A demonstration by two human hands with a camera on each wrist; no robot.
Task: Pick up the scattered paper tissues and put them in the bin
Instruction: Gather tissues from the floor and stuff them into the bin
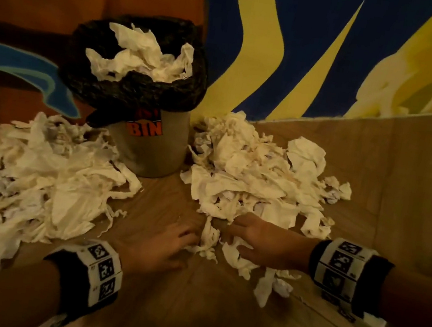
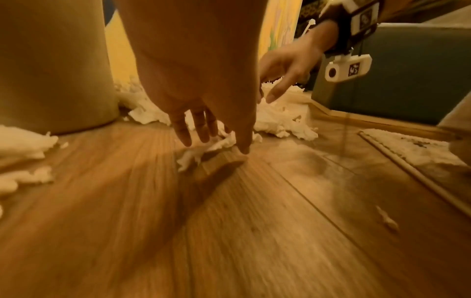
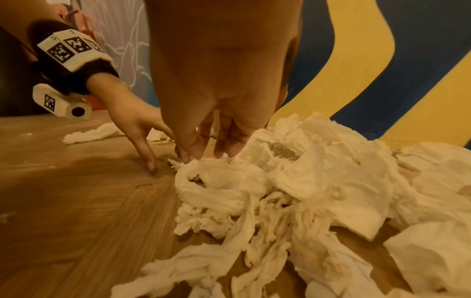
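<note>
A grey bin (image 1: 152,147) with a black liner stands in the corner, with crumpled tissues (image 1: 144,56) heaped in its top. Large piles of white tissues lie on the wooden floor, a left pile (image 1: 37,177) and a right pile (image 1: 258,175). My left hand (image 1: 191,237) reaches down with straight fingers (image 2: 201,131) that touch a twisted tissue strip (image 2: 203,151) between the piles. My right hand (image 1: 232,233) is beside it. Its straight fingers (image 3: 224,145) press into the near edge of the right tissue pile (image 3: 280,191). Neither hand holds anything.
Painted walls close the corner: orange on the left, blue and yellow (image 1: 312,51) behind. A wooden panel (image 1: 404,179) runs along the right. A grey-green piece of furniture (image 2: 407,80) stands beyond the right hand. Bare floorboards (image 1: 200,308) lie in front of me.
</note>
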